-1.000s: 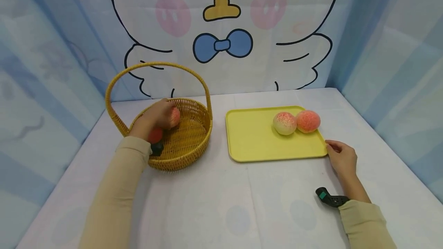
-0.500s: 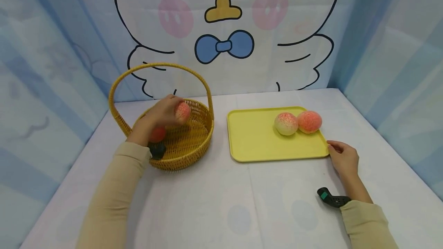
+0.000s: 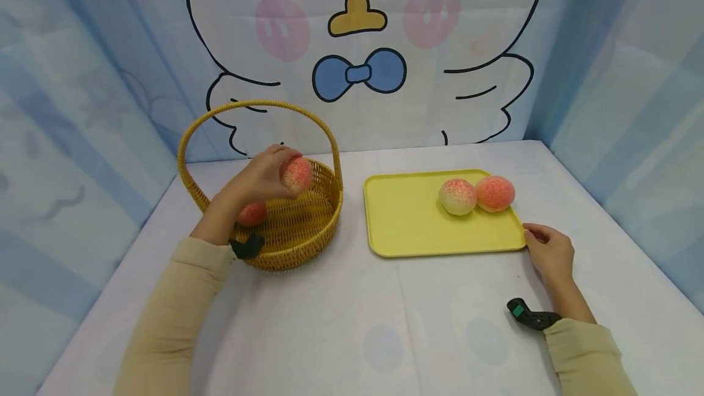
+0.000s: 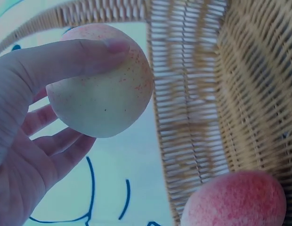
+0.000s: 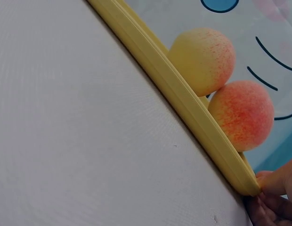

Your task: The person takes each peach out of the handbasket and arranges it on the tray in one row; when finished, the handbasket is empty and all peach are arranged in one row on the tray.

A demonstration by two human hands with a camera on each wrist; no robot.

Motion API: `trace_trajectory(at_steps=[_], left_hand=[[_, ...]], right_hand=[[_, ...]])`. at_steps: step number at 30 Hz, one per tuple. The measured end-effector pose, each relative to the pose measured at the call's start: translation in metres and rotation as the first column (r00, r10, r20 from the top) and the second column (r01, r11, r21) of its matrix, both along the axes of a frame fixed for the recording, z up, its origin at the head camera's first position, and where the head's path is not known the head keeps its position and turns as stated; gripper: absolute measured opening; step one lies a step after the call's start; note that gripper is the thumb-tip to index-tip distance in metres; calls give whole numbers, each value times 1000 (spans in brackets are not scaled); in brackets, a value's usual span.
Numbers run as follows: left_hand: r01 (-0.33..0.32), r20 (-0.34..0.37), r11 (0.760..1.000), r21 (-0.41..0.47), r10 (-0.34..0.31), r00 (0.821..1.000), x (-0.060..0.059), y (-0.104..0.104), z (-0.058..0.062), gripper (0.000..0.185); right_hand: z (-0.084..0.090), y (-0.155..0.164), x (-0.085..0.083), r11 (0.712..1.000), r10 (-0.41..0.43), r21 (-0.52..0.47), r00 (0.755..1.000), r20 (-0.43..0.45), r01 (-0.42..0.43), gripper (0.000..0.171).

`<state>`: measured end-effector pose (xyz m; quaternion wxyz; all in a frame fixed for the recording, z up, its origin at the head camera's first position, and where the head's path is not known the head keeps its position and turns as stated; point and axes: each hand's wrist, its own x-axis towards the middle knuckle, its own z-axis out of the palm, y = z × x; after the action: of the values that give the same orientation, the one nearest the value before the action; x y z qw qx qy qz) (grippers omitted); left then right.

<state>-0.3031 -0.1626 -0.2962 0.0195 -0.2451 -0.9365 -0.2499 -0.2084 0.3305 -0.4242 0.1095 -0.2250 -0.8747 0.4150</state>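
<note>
Since a second ago, the left hand [image 3: 258, 179] has lifted its peach [image 3: 297, 173] from the basket floor up to about rim height, and it now holds it over the wicker basket [image 3: 308, 234] under the arched handle. The left wrist view shows the thumb across the top of this peach [image 4: 101, 87] and the other fingers curled under it, so the fruit is gripped all round. A second, redder peach [image 3: 253, 214] lies in the basket, partly hidden behind the left wrist in the head view; in the left wrist view only its top [image 4: 235, 200] shows, cut off by the lower edge. A dark strap piece at the left wrist overlaps the basket's near rim.

To the right, well apart from the basket, a yellow tray [image 3: 418, 231] lies flat on the white table [image 3: 341, 322]. Two peaches sit touching near its far right corner: a paler one [image 3: 458, 196] and a pinker one [image 3: 495, 193].

Furthest right, the right hand [image 3: 550, 252] rests on the table with its fingertips against the tray's near right corner [image 5: 249, 186]. Only those fingertips enter the right wrist view, and whether they pinch the rim or merely touch it cannot be told.

No brand, label or readable writing shows anywhere; the backdrop carries only a cartoon bird with a blue bow tie.
</note>
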Motion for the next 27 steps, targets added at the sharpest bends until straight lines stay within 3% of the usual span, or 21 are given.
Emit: trace_trajectory(at_steps=[8, 16, 24, 27], left_hand=[[132, -64, 983, 128, -124, 990, 15, 14, -6, 72], [186, -119, 958, 216, -164, 979, 29, 37, -11, 71], [203, -90, 918, 340, -183, 979, 45, 71, -18, 76], [210, -87, 885, 415, -191, 978, 47, 86, -21, 76]], right_hand=[[-1, 0, 1, 1000, -13, -5, 1000, 11, 13, 35], [-1, 0, 2, 1000, -23, -12, 1000, 20, 23, 35], [0, 0, -1, 1000, -23, 3, 999, 21, 23, 35], [0, 0, -1, 1000, -15, -2, 1000, 24, 15, 36]])
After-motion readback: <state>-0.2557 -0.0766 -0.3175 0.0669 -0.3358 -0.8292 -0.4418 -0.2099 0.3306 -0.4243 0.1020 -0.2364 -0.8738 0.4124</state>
